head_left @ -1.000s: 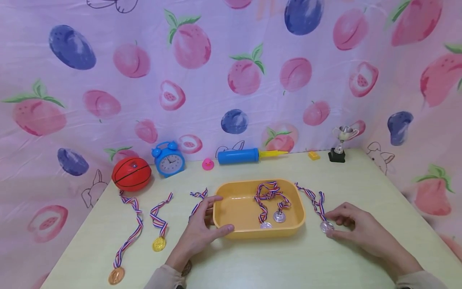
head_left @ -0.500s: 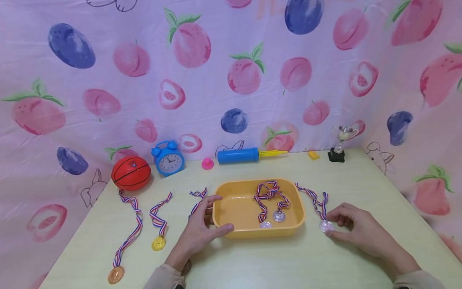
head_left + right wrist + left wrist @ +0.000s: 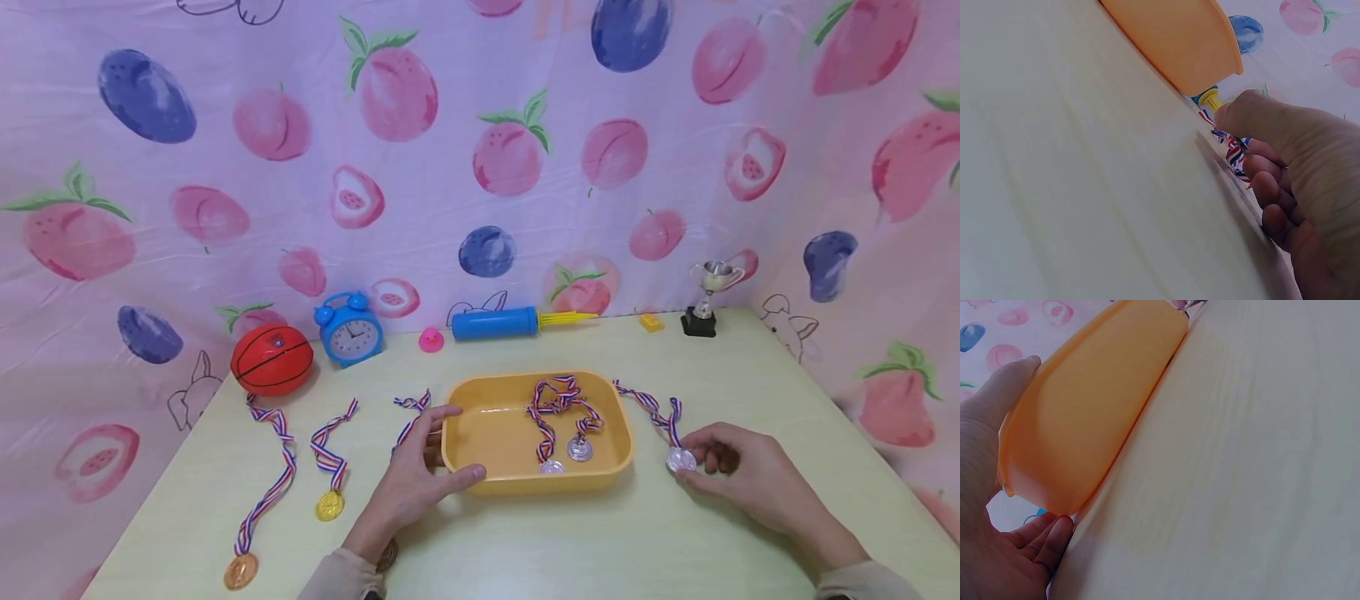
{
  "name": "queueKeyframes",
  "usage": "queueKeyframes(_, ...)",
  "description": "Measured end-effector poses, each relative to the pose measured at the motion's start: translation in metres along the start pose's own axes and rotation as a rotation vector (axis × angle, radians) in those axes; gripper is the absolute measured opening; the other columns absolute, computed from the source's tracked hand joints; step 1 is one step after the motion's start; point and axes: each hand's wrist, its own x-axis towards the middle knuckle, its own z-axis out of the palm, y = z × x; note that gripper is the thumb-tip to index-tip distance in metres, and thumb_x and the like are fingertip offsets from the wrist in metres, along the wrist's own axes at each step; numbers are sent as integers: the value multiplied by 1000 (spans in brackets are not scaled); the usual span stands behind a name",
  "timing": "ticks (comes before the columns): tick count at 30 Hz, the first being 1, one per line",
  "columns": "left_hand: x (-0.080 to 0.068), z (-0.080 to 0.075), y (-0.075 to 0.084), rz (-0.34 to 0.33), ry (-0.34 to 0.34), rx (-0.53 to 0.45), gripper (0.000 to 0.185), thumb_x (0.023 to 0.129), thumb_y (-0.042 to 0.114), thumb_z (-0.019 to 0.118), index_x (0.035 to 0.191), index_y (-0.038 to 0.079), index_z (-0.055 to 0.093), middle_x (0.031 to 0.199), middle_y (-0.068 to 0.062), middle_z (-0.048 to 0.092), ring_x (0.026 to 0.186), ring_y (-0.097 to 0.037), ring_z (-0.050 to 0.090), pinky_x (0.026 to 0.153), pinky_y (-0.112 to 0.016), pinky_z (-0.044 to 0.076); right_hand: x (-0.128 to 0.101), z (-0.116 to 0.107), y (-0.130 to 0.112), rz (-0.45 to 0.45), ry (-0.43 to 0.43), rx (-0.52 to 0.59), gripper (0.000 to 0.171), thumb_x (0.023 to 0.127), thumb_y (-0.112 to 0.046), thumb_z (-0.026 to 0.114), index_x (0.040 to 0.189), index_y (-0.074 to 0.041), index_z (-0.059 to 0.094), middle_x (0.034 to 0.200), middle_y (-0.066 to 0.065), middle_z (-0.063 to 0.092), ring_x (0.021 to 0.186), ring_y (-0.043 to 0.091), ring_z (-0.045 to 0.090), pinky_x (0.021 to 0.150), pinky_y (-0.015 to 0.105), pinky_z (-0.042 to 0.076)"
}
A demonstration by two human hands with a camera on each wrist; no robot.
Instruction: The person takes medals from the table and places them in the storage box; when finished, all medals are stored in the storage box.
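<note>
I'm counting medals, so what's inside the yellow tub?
Two silver medals lie in the tub, on its right side, with tangled striped ribbons. Its near wall covers one medal's lower edge; anything under the ribbons cannot be seen.

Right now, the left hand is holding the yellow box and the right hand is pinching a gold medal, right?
Not quite: the medal that the right hand is pinching is silver, not gold, as the head view shows. The left hand is holding the yellow box, just as you said.
</note>
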Motion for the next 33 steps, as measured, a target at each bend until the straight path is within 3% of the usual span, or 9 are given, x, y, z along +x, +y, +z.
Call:
queueKeyframes(9, 0, 0, 0, -1, 4, -5, 82, 88, 36, 97, 158, 28, 53, 144, -6, 65, 112, -25, 67, 100, -42, 56, 0, -4, -13, -3, 65, 41, 37, 85, -19, 99, 116, -14, 80, 92, 1, 70, 83, 14, 62, 69, 23, 54)
queueKeyframes(19, -1, -1, -1, -1, 5, -20, 82, 89, 34, 97, 158, 28, 53, 144, -7, 65, 112, -26, 67, 100, -42, 56, 15, -17, -29, -152, 210, -14, 38, 81, -15, 101, 113, -19, 81, 89, -4, 69, 82, 11, 61, 71, 17, 50)
queueKeyframes(33, 0, 0, -2, 8, -3, -10, 84, 88, 36, 97, 159, 27, 53, 143, -7, 65, 111, -24, 66, 99, -42, 55, 47, -44, -58, -313, 356, -44, 41, 80, -12, 102, 115, -15, 83, 91, -4, 71, 83, 5, 59, 75, 9, 46)
